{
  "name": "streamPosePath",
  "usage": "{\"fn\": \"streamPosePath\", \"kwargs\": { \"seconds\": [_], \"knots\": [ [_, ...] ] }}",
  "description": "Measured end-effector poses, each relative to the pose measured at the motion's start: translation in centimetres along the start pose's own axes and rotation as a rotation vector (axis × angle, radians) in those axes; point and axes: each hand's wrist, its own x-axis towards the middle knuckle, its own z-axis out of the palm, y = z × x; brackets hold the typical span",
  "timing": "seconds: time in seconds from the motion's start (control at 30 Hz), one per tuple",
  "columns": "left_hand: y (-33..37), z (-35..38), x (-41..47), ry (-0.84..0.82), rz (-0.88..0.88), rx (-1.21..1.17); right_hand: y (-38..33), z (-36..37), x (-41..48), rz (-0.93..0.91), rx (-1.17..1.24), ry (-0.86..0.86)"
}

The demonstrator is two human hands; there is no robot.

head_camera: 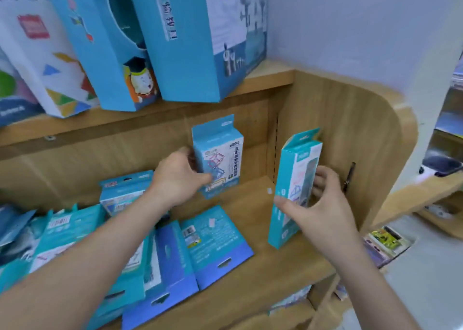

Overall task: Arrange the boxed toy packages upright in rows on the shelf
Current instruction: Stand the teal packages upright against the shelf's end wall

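My left hand (179,177) grips a small blue toy box (219,154) by its left side and holds it upright near the back of the wooden shelf (253,274). My right hand (318,209) holds a second, teal box (293,187) upright close to the shelf's right side panel, thumb on its front and fingers behind it. Another box (125,192) stands upright behind my left forearm. Several more boxes (215,244) lie flat on the shelf to the left and in front.
Large blue and white toy boxes (185,36) stand on the upper shelf. The shelf's rounded wooden side panel (350,149) closes off the right. A lower shelf holds more packages (385,239). A white wall is behind.
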Motion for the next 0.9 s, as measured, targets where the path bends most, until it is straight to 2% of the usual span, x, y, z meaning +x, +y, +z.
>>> {"fn": "streamPosePath", "kwargs": {
  "seconds": [0.13, 0.23, 0.4, 0.53, 0.6, 0.67, 0.7, 0.73, 0.77, 0.8, 0.83, 0.9],
  "knots": [
    [-2.3, 5.0, 2.6, -0.057, -0.140, -0.038, 1.6, 1.4, 1.2, -0.045, 0.029, 0.029],
    [-3.7, 6.6, 2.8, -0.096, -0.220, 0.090, 2.5, 2.1, 1.3, -0.075, 0.011, -0.008],
    [-5.1, 5.9, 3.2, -0.065, -0.305, 0.262, 3.0, 3.2, 1.7, -0.114, -0.042, -0.070],
    [-3.5, 4.8, 2.5, -0.160, -0.287, 0.406, 2.8, 4.0, 1.9, -0.118, -0.079, -0.090],
    [-1.9, 3.3, 1.2, -0.196, -0.218, 0.660, 2.7, 4.3, 1.9, -0.130, -0.128, -0.089],
    [0.3, 1.4, -0.4, -0.086, -0.098, 0.876, 2.8, 4.6, 2.1, -0.149, -0.190, -0.076],
    [1.5, 0.6, -1.2, 0.002, 0.004, 0.857, 2.9, 4.8, 2.1, -0.155, -0.223, -0.073],
    [2.7, 0.3, -2.2, 0.080, 0.116, 0.703, 2.9, 5.1, 2.1, -0.166, -0.253, -0.073],
    [4.0, 0.1, -3.1, 0.083, 0.185, 0.471, 3.0, 5.4, 2.1, -0.185, -0.275, -0.075],
    [5.0, 0.2, -3.7, 0.003, 0.213, 0.248, 3.0, 5.7, 2.0, -0.214, -0.288, -0.075],
    [5.8, 0.7, -4.1, -0.104, 0.229, 0.137, 3.1, 5.9, 1.9, -0.242, -0.293, -0.073],
    [6.0, 2.6, -4.3, -0.188, 0.265, 0.159, 3.2, 6.2, 1.7, -0.261, -0.274, -0.074]
  ]
}}
